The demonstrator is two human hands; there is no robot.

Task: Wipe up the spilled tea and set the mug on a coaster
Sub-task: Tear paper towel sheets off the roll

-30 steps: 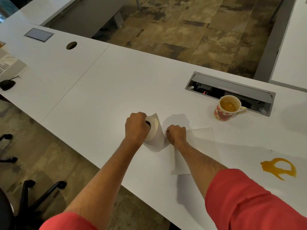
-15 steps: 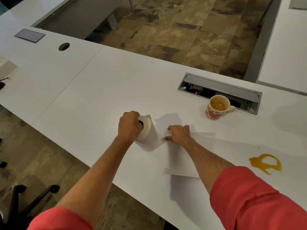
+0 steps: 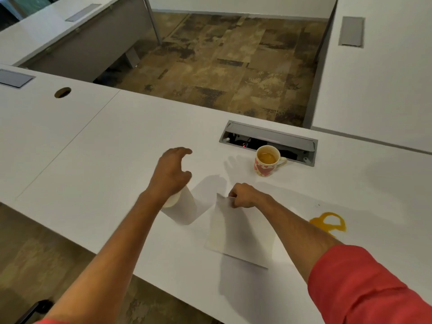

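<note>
A white paper towel roll lies on the white desk, partly under my left hand, which hovers above it with fingers spread and loosely curved, holding nothing. My right hand pinches the top corner of a torn-off paper sheet that hangs down to the desk. A heart-patterned mug with tea in it stands beyond my right hand. The orange tea spill lies on the desk to the right of my right forearm. No coaster is in view.
An open grey cable box is set into the desk right behind the mug. A round cable hole and a closed flap are at the far left. Other white desks stand at left rear and right.
My left hand let go of the roll and lifted away from it. My right hand tore the sheet free and raised its corner. The camera tilted up.
</note>
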